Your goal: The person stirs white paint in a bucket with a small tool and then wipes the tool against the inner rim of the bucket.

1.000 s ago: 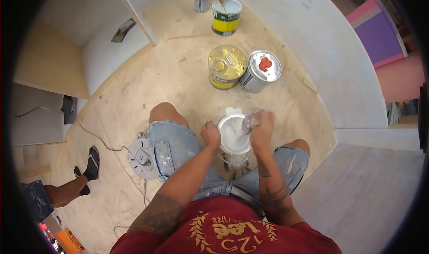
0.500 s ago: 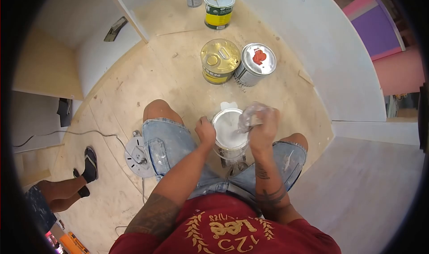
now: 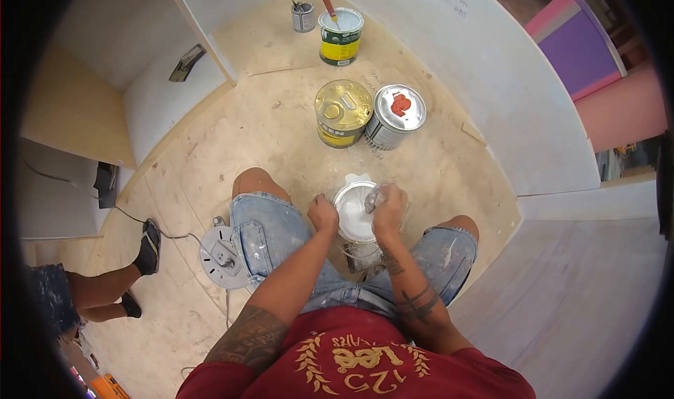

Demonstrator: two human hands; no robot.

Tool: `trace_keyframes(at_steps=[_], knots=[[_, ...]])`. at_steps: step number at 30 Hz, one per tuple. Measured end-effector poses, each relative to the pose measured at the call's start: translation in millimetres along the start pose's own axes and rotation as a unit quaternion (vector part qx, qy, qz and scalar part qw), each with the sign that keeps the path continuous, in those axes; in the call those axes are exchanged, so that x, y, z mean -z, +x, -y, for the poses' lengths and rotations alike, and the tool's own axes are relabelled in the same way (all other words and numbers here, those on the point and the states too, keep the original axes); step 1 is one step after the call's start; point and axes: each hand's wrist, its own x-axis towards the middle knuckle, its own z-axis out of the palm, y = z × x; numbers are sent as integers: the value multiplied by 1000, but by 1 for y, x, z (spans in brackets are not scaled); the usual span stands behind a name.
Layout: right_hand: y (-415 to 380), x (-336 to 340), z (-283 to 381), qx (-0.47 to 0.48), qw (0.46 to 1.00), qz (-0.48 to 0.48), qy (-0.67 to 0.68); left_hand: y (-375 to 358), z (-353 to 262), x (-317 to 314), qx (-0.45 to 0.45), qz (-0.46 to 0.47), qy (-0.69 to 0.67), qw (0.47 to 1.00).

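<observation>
Sitting between the person's bent knees on the plywood floor [image 3: 210,146], an open paint bucket [image 3: 353,216] full of white paint takes both hands. The left hand [image 3: 324,214] is on the bucket's rim at the side nearest that hand, fingers curled together against the edge. The right hand [image 3: 388,211] is over the opposite rim with its fingers closed around a pale, blurred tool [image 3: 372,198] whose end sits over the white paint; what kind of tool it is cannot be told.

Just past the fingertips, further out on the floor, stand two closed cans touching each other: a gold-lidded can [image 3: 342,112] and a silver-lidded can [image 3: 394,116] with a red mark on top. Well beyond those, near the wall, an open yellow-and-green can [image 3: 340,35] holds a red-handled brush, and a small grey tin [image 3: 303,16] stands just beside it.

Off to the left hand's side, a round white cable reel [image 3: 221,256] lies by the person's thigh, with a cord trailing from it. Further that way, another person's leg [image 3: 105,287] and dark shoe [image 3: 148,248] rest on the floor.
</observation>
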Motion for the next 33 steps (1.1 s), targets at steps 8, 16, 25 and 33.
trace_keyframes(at_steps=[8, 16, 25, 33], knots=[[-35, 43, 83, 394, 852, 18, -343, 3, 2, -1, 23, 20, -23, 999], [-56, 43, 188, 127, 920, 340, 148, 4, 2, -2, 17, 16, -23, 999], [-74, 46, 237, 185, 921, 316, 136, 10, 11, -7, 4, 11, -26, 1000], [-23, 30, 94, 85, 938, 293, 164, 2, -1, -2, 5, -9, -12, 1000]])
